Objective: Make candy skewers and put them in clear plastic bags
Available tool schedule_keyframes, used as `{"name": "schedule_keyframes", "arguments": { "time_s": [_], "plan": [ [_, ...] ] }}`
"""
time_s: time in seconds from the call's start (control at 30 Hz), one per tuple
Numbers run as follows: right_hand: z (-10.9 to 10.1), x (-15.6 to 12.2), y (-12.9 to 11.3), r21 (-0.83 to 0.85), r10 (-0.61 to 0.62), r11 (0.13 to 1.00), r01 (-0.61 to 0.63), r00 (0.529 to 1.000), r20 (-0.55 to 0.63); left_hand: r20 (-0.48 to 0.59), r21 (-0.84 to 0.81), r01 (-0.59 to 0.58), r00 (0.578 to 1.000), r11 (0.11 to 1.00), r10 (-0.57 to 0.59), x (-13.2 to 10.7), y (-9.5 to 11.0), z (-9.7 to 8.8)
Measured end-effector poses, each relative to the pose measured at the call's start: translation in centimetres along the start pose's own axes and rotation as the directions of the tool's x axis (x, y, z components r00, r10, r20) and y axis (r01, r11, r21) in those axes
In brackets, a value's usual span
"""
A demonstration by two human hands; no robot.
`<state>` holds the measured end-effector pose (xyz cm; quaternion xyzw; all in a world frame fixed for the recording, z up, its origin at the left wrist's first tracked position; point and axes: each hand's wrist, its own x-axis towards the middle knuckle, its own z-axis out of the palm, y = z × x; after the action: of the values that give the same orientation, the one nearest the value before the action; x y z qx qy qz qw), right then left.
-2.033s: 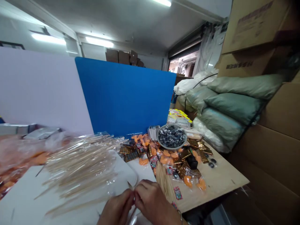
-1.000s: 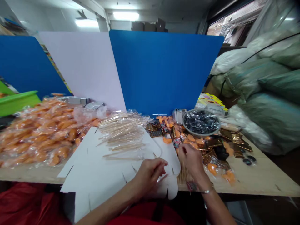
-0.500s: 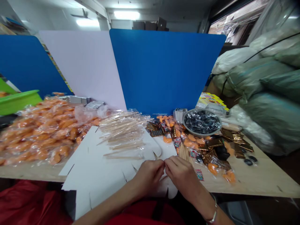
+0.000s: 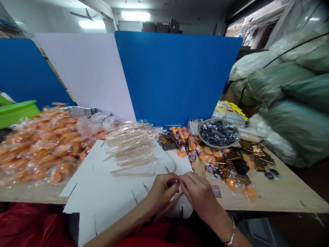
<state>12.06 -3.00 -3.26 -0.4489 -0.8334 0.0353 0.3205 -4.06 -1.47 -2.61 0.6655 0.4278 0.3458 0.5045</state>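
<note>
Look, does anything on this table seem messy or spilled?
Yes. The orange and gold packets lie scattered in a loose heap on the plywood table, and one small printed card sits alone on the bare wood beside the right hand.

A pale wooden skewer (image 4: 167, 208) — slanting down-left — sits gripped between the left hand (image 4: 161, 195) and right hand (image 4: 197, 196) (the two almost touching).

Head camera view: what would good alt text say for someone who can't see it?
The left hand and right hand pinch a wooden stick over white card on a table, beside orange packets and a bowl.
</note>
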Motion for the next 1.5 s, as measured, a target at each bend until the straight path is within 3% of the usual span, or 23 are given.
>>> {"name": "schedule_keyframes", "arguments": {
  "time_s": [0.17, 0.23, 0.3, 0.33, 0.4, 0.43, 0.47, 0.5, 0.57, 0.6, 0.7, 0.83, 0.97, 1.17, 1.27, 1.37, 1.43, 1.5],
  "plan": [
    [1.4, 0.0, -0.5, -0.060, 0.021, 0.998, -0.024, 0.999, -0.049, -0.027, -0.020, -0.008, 1.000, 1.000, 0.007, -0.1, -0.7, 0.6],
    [1.6, 0.1, 0.8, -0.039, 0.058, 0.997, -0.061, 0.997, -0.051, -0.037, 0.024, -0.008, 0.999, 1.000, 0.009, -0.3, -0.8, 0.6],
    [1.2, 0.1, 3.4, -0.069, 0.181, 0.980, -0.187, 0.979, -0.090, -0.053, 0.031, 0.036, 0.998, 0.999, -0.034, -0.6, -0.9, 0.6],
    [0.8, 0.0, 5.0, -0.093, 0.270, 0.955, -0.282, 0.955, -0.123, -0.058, 0.020, 0.060, 0.997, 0.998, -0.059, -0.6, -0.9, 0.5],
    [-0.1, -0.3, 7.7, -0.114, 0.504, 0.840, -0.530, 0.841, -0.197, -0.066, -0.017, 0.107, 0.992, 0.994, -0.108, -0.6, -0.8, 0.3],
    [-0.6, -0.4, 8.5, -0.049, 0.550, 0.823, -0.565, 0.817, -0.173, -0.068, -0.039, 0.126, 0.989, 0.991, -0.128, -0.6, -0.8, 0.2],
    [-0.9, -0.6, 8.7, 0.067, 0.556, 0.831, -0.552, 0.824, -0.110, -0.066, -0.061, 0.140, 0.987, 0.988, -0.144, -0.4, -0.8, 0.1],
    [-1.1, -0.6, 8.3, 0.196, 0.510, 0.846, -0.495, 0.860, -0.030, -0.059, -0.079, 0.149, 0.986, 0.986, -0.153, -0.3, -0.8, 0.0],
    [-1.0, -0.5, 6.1, 0.401, 0.309, 0.862, -0.309, 0.949, 0.067, -0.037, -0.091, 0.131, 0.990, 0.987, -0.135, 0.1, -0.6, 0.0],
    [-0.9, -0.4, 4.6, 0.412, 0.212, 0.885, -0.217, 0.975, 0.059, -0.026, -0.081, 0.101, 0.994, 0.992, -0.104, 0.3, -0.5, 0.0],
    [-0.4, 0.1, 0.8, 0.167, 0.028, 0.986, -0.022, 0.999, -0.035, -0.021, -0.016, 0.007, 1.000, 1.000, -0.007, 0.6, 0.0, 0.2],
    [-0.3, 0.2, -0.6, -0.186, -0.090, 0.978, 0.099, 0.994, 0.056, -0.007, 0.100, -0.035, 0.999, 0.994, 0.036, 0.5, -0.1, 0.5],
    [0.0, 0.0, -0.5, -0.307, -0.068, 0.946, 0.105, 0.989, 0.130, -0.025, 0.241, -0.038, 0.999, 0.970, 0.045, 0.1, -0.9, 0.9],
    [0.8, 0.2, 1.0, -0.169, -0.041, 0.984, 0.054, 0.996, 0.076, -0.033, 0.348, -0.104, 0.992, 0.932, 0.124, -0.4, -1.0, 1.2],
    [-0.1, 0.1, 4.5, -0.164, 0.156, 0.973, -0.165, 0.986, -0.067, -0.019, 0.297, -0.112, 0.992, 0.948, 0.123, -0.8, -0.5, 1.0],
    [-1.6, -0.3, 7.4, -0.125, 0.397, 0.899, -0.420, 0.901, -0.174, -0.028, 0.172, -0.030, 0.999, 0.985, 0.036, -0.7, -0.2, 0.7],
    [-2.3, -0.6, 7.1, 0.035, 0.379, 0.925, -0.378, 0.917, -0.124, -0.033, 0.096, 0.017, 0.999, 0.995, -0.013, -0.4, -0.1, 0.5],
    [-2.3, -0.7, 5.2, 0.202, 0.219, 0.958, -0.205, 0.974, -0.051, -0.024, 0.075, 0.011, 1.000, 0.997, -0.010, 0.0, 0.0, 0.5]
  ]
}}
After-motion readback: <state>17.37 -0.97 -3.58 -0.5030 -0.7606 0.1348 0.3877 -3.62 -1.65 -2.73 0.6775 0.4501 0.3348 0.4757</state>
